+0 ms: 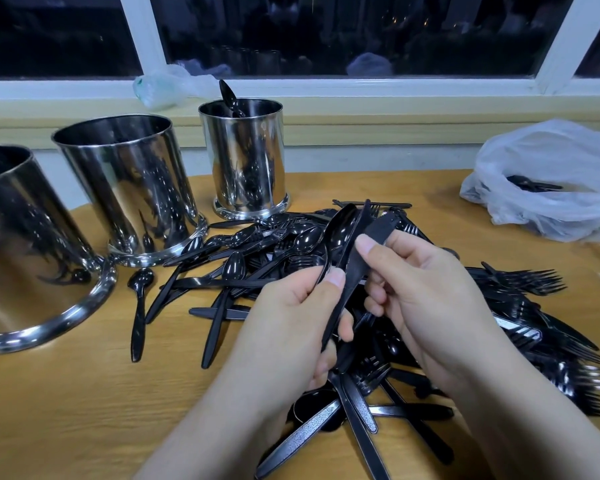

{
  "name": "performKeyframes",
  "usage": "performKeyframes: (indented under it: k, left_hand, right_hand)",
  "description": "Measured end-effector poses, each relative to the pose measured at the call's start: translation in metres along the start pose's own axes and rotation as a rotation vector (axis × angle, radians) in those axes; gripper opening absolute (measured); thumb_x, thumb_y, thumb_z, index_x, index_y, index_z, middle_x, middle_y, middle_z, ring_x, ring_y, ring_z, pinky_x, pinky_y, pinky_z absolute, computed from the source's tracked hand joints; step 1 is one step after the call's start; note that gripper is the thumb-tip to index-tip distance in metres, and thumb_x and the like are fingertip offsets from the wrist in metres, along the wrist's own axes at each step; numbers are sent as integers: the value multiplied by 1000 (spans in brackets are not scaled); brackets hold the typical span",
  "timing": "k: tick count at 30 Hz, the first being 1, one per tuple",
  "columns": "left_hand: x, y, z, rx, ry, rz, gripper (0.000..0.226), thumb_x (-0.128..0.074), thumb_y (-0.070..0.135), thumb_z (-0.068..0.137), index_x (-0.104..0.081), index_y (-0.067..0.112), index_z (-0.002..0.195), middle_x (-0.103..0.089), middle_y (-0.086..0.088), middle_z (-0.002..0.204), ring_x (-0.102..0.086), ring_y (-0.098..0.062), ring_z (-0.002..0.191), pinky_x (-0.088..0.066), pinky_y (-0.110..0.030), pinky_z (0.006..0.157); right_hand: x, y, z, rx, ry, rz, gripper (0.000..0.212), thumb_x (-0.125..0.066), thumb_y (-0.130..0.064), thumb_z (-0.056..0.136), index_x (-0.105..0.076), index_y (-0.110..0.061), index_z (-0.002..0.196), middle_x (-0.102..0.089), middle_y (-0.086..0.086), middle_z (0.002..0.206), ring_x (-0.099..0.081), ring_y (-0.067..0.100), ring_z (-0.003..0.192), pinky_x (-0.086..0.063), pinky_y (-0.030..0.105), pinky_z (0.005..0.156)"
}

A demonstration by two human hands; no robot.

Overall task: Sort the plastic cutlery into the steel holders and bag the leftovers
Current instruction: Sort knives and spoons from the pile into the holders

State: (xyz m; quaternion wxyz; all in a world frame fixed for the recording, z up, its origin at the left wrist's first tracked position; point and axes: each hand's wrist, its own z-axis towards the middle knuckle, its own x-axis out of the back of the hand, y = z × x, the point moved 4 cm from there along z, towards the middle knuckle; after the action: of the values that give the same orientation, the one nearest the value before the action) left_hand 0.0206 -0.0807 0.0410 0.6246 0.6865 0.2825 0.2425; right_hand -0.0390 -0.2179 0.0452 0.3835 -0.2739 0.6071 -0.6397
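A heap of black plastic cutlery (253, 258) covers the middle of the wooden table (84, 393). My left hand (291, 320) grips a bunch of black pieces, among them a spoon (342, 230) standing upright. My right hand (420, 292) pinches a black handle (378, 226) beside that bunch. Three steel holders stand at the left: the near one (25, 244), the middle one (132, 185), and the far one (245, 157) with a spoon sticking out of it. A white plastic bag (551, 181) at the right holds a few black pieces.
A row of forks (568, 368) lies along the right edge of the heap. One spoon (140, 306) lies alone near the middle holder. A crumpled clear bag (163, 86) sits on the window sill behind the holders.
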Motion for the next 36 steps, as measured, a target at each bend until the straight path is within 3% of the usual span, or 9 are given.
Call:
performKeyframes:
  k: [4, 8, 12, 18, 22, 24, 27, 31, 36]
  left_hand:
    - [-2, 5, -3, -32, 2, -3, 44, -44, 39, 108, -59, 10, 80, -55, 3, 55, -34, -13, 37, -26, -23, 41]
    - [10, 7, -7, -73, 34, -20, 38, -44, 44, 108, -69, 18, 95, -68, -2, 73, -39, -17, 43, -30, -26, 45]
    - [29, 5, -19, -48, 71, -29, 43, -44, 40, 109, -60, 10, 82, -55, 2, 57, -34, -13, 39, -26, -23, 42]
    - [91, 6, -36, -86, 281, -94, 36, -47, 37, 109, -61, 14, 86, -54, -2, 72, -33, -13, 42, -26, -19, 40]
    - [145, 7, -54, -147, 449, -38, 44, -48, 38, 108, -56, 10, 75, -51, -9, 68, -33, -17, 42, -27, -21, 40]
    - [164, 9, -63, -167, 506, -26, 45, -47, 37, 109, -56, 5, 78, -49, 0, 54, -33, -16, 40, -28, -21, 39]
    - [186, 6, -73, -172, 554, -21, 45, -48, 34, 109, -57, 1, 80, -47, 4, 49, -33, -15, 39, -28, -20, 38]
    - [204, -3, -79, -153, 587, -32, 39, -49, 35, 108, -63, 7, 85, -61, 2, 67, -36, -17, 41, -29, -21, 41]
    - [213, -10, -77, -136, 582, -44, 40, -49, 36, 108, -63, 6, 87, -58, -3, 69, -36, -17, 42, -30, -22, 42]
  right_hand:
    - [-1, -3, 1, -17, 9, 54, 24, -68, -26, 95, -71, -24, 71, -41, 0, 64, -37, 15, 60, -34, 33, 56]
    - [-9, -5, 3, 8, -2, -12, 22, -69, -26, 95, -72, -23, 73, -42, 3, 65, -37, 16, 60, -34, 35, 56]
    - [-33, -7, 3, 20, -44, -77, 16, -70, -28, 94, -73, -19, 81, -44, 6, 66, -37, 18, 58, -33, 36, 57]
    - [-85, -17, 2, 8, -138, -260, 46, -62, -51, 94, -67, -5, 89, -56, 11, 71, -45, 21, 61, -40, 41, 66]
    - [-128, -18, 1, 54, -232, -572, 23, -65, -40, 95, -72, -23, 83, -60, 0, 61, -45, 12, 50, -40, 25, 52]
    - [-154, -11, 1, 83, -322, -742, 18, -70, -40, 93, -71, -28, 80, -58, -3, 58, -42, 6, 45, -36, 17, 48]
    - [-192, 7, 2, 103, -383, -981, 20, -72, -44, 90, -70, -27, 80, -62, -9, 62, -52, 3, 52, -39, 24, 52]
    - [-227, 25, 4, 169, -397, -1246, 25, -69, -42, 88, -69, -18, 81, -68, 1, 79, -64, 22, 79, -51, 32, 68]
    - [-236, 42, 11, 153, -374, -1371, 22, -69, -37, 85, -64, -15, 80, -66, 4, 82, -64, 29, 80, -53, 34, 69]
